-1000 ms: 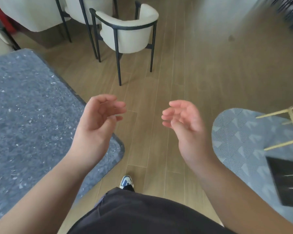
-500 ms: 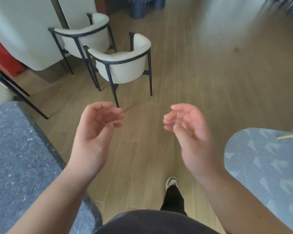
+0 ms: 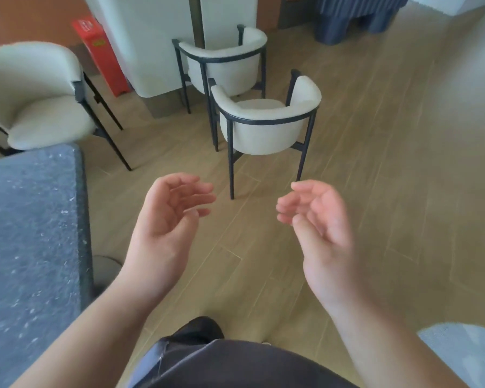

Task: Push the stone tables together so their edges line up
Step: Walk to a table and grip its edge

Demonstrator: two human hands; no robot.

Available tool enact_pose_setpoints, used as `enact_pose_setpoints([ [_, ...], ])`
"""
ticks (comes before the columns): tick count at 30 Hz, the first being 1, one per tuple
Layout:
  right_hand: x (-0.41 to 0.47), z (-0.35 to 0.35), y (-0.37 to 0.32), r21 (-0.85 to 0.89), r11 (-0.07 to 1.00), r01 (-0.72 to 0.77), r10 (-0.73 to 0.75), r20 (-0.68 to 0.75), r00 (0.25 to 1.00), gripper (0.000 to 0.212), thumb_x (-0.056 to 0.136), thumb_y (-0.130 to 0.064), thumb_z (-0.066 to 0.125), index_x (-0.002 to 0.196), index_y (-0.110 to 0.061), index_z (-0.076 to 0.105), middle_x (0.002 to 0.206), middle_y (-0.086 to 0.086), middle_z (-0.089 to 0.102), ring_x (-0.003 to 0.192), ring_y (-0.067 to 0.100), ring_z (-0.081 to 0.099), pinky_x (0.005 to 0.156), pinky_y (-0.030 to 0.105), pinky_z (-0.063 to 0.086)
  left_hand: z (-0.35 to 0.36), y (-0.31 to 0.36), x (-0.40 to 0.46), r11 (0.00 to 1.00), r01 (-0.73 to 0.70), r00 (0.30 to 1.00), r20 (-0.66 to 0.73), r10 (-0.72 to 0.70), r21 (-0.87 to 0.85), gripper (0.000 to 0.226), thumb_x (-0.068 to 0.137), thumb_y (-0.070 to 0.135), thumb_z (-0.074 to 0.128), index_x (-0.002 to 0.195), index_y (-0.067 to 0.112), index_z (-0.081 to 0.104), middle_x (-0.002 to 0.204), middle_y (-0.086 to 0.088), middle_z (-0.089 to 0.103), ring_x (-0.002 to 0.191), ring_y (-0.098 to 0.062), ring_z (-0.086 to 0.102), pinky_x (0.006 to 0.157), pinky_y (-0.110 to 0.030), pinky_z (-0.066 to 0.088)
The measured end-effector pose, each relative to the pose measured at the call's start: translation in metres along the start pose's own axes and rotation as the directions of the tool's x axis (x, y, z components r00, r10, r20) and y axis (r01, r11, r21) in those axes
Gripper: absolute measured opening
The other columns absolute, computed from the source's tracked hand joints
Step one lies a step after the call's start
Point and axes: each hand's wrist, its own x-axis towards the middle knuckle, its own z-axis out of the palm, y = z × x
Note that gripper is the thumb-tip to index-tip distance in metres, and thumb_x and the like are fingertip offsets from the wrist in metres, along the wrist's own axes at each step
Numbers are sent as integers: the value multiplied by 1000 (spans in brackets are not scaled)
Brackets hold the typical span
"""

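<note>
Left hand [image 3: 165, 219]: raised in front of the body, palm turned inward toward the other hand, fingers loosely curled and relaxed. It holds nothing and touches nothing.

Right hand [image 3: 319, 219]: raised at about the same height, palm facing the left hand, fingers likewise loosely curled. It holds nothing. A clear gap of wooden floor [image 3: 389, 191] shows between the two hands.

Stone tabletop [image 3: 31, 247]: a grey speckled slab with a dark edge occupies the left side of the view. Its far right corner lies near the upper left, and its right edge runs down toward the left forearm. The left hand is beside this edge but apart from it. Only this one stone slab is in view. A round grey base [image 3: 107, 268] shows on the floor just beside the slab edge, partly hidden by the left wrist.

Surroundings:
- A cream armchair [image 3: 266, 121] with a black frame stands on the floor beyond the hands, its back toward the camera.
- A second chair [image 3: 224, 65] of the same kind stands directly behind it, close to a white panel [image 3: 151, 46].
- A third cream chair [image 3: 39, 99] stands at the far end of the tabletop.
- A red box [image 3: 101, 54] leans upright against the wall at upper left.
- A pale blue rug [image 3: 465, 357] shows at the lower right corner.
- Dark clothing [image 3: 235, 365] of the person fills the bottom centre.
</note>
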Motion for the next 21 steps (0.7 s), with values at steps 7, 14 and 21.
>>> enact_pose_setpoints([
  [7,91,43,13,31,999,-10,7,118,993,38,89,5,41,120,-12,55,103,7,65,102,21,64,96,37,54,-32,-15,67,996,-33,991,-129,43,81,42,90,-5,43,121,21,54,116,-2,70,114,-27,67,94,-39,56],
  [14,222,137,31,32,998,47,-53,204,977,38,90,6,42,121,-12,55,103,8,65,104,24,64,94,39,54,-119,-34,178,994,-64,974,-213,82,86,42,90,-5,45,123,20,55,118,-5,69,114,-29,67,94,-40,57],
  [21,337,255,41,77,995,62,-82,291,953,39,89,7,42,121,-11,54,103,7,65,102,22,64,94,39,54,-213,-26,297,986,-85,958,-259,120,145,41,91,-3,47,124,22,54,117,-4,70,115,-26,67,93,-38,57],
])
